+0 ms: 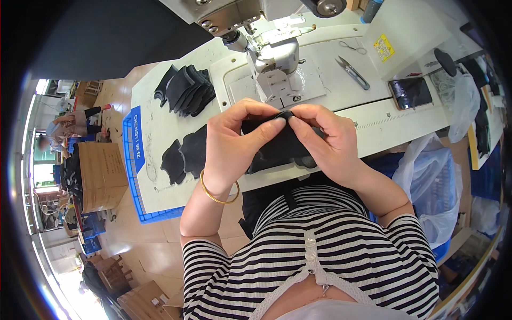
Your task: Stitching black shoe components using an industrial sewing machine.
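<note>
Both my hands meet just in front of the sewing machine (277, 64), pinching the upper edge of a black fabric piece (280, 143). My left hand (237, 136), with a gold bangle (217, 198) on the wrist, holds the edge between thumb and fingers. Right beside it, my right hand (329, 137) grips the same edge, thumb against fingers. The cloth hangs below the fingertips toward my lap, partly hidden by the hands. More black pieces (181, 154) lie by my left wrist. A stack of black cut pieces (186, 89) sits farther back on the left.
Thread snips (353, 73) and small scissors (353, 47) lie right of the machine. A dark phone (410, 93) rests on the table's right. A plastic-lined blue basket (437, 197) stands at the right, a cardboard box (102, 176) at the left. Another person (74, 121) is far left.
</note>
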Tool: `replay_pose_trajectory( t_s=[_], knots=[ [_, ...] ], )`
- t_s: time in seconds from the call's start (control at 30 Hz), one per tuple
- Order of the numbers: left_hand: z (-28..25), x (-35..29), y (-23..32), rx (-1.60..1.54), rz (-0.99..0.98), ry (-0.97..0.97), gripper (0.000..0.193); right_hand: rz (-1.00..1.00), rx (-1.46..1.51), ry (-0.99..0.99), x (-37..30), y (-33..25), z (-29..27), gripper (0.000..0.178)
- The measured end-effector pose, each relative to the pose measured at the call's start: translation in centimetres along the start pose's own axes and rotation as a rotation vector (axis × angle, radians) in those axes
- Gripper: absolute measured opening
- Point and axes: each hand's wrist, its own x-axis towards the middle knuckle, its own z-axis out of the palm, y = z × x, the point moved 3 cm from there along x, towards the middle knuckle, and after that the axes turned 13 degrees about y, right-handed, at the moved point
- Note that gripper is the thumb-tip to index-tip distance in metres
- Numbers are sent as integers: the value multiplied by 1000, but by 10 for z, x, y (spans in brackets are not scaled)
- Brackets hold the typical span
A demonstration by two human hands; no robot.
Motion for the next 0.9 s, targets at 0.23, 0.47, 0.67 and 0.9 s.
replay_pose_trajectory(
  t_s=[0.23, 0.47, 0.67, 0.9],
  knots=[
    [1, -1, 5, 66, 130, -3, 11, -37, -16, 41, 0, -2, 2, 15],
    [3, -1, 6, 67, 223, 53, 10, 0, -20, 57, 2, -2, 4, 15],
    [6, -1, 8, 54, 264, 88, 10, -2, -32, 93, 5, -4, 5, 14],
    [-7, 15, 10, 39, 261, 137, 9, -38, -94, 66, 9, -4, 3, 15]
  ],
)
